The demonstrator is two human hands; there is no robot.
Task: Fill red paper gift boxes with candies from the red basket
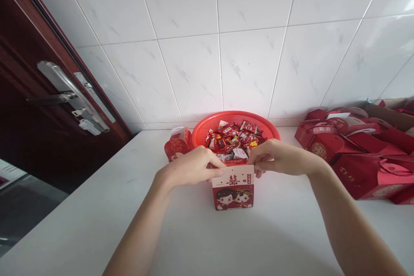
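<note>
A small red and white candy box [233, 189] with two cartoon figures on its front stands upright on the white table. My left hand [197, 164] pinches its upper left edge between thumb and fingers. At the upper right corner my right hand [274, 157] grips the box in the same way, its fingers partly behind the panel. The inside of the box is hidden from me. Just behind it sits a red plastic basket [207, 121] heaped with wrapped candies [231, 136].
Left of the basket stands another red box [177, 142]. Several red gift boxes [336, 142] are piled at the right, beside a cardboard carton [388, 114]. A tiled wall [190, 73] closes off the back of the table [129, 207]. A dark red door [35, 82] is at the left.
</note>
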